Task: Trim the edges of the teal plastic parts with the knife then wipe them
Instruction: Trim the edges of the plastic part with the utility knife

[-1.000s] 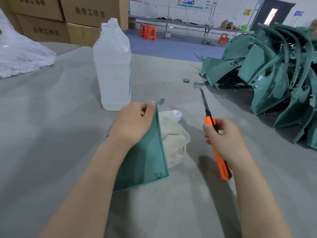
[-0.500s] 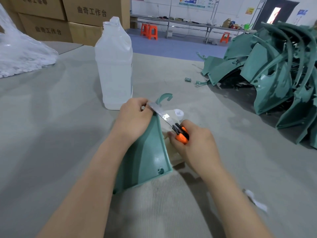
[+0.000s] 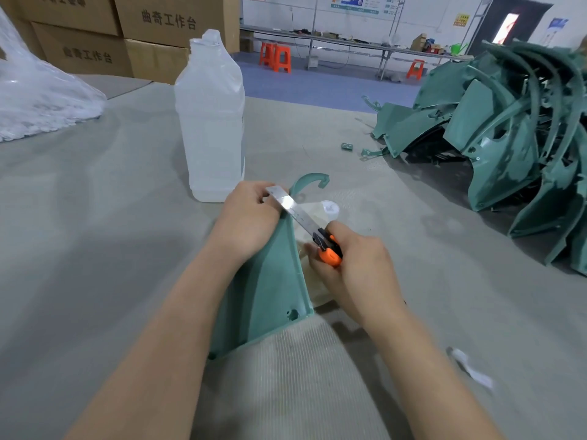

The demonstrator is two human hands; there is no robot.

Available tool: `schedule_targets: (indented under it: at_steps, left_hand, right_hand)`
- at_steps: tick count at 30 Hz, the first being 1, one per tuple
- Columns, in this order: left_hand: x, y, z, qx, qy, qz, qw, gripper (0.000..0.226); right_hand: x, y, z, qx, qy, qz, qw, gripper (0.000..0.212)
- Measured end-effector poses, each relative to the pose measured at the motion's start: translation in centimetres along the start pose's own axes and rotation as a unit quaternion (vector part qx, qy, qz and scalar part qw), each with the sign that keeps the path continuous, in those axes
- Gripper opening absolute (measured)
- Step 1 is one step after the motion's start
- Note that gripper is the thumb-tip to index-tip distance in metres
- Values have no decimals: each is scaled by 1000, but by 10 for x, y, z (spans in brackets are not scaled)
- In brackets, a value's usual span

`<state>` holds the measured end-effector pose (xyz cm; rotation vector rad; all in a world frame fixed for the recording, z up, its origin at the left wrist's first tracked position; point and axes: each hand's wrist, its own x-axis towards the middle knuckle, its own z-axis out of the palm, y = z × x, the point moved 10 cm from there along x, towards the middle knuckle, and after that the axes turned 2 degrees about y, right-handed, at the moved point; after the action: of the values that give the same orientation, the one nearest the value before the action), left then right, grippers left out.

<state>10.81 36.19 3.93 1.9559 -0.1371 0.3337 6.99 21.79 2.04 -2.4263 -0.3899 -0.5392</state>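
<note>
A teal plastic part (image 3: 270, 281) stands tilted on the grey table, a hooked tip at its top. My left hand (image 3: 247, 217) grips its upper edge. My right hand (image 3: 352, 268) holds the orange utility knife (image 3: 328, 250), with its long metal blade laid across the part's top edge, close to my left fingers. A cream cloth (image 3: 313, 287) lies behind the part, mostly hidden by my right hand. A white cap (image 3: 330, 207) sits on the cloth's far end.
A tall clear plastic bottle (image 3: 211, 122) stands just behind my left hand. A heap of teal parts (image 3: 508, 147) fills the right side. A plastic bag (image 3: 41, 100) lies far left, cardboard boxes (image 3: 133, 33) behind. White scraps (image 3: 470, 369) lie near right.
My right hand swung the knife from upright at the right over to the part, laying the blade on its top edge. Since half a second ago hardly anything has shifted.
</note>
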Motion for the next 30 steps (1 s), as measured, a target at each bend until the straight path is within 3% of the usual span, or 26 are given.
schedule_targets:
  at_steps: [7, 11, 16, 19, 24, 30]
  left_hand:
    - [3, -9, 0, -28, 7, -20, 999, 49]
    - [3, -9, 2, -41, 5, -15, 999, 39]
    - [9, -18, -7, -16, 30, -16, 999, 30]
    - [12, -21, -13, -25, 51, -40, 998, 37]
    - [11, -29, -26, -36, 87, -65, 993, 35]
    - [7, -19, -28, -58, 72, -40, 995, 35]
  right_hand:
    - [0, 0, 4, 16, -15, 9, 1000, 44]
    - [0, -1, 2, 30, -16, 2, 999, 45]
    - [-5, -25, 6, 39, -33, -72, 996, 45]
    - [-8, -30, 7, 54, -39, -92, 994, 47]
    - [-13, -50, 0, 72, -42, -146, 986, 21]
    - [-9, -28, -6, 161, -16, -64, 985, 46]
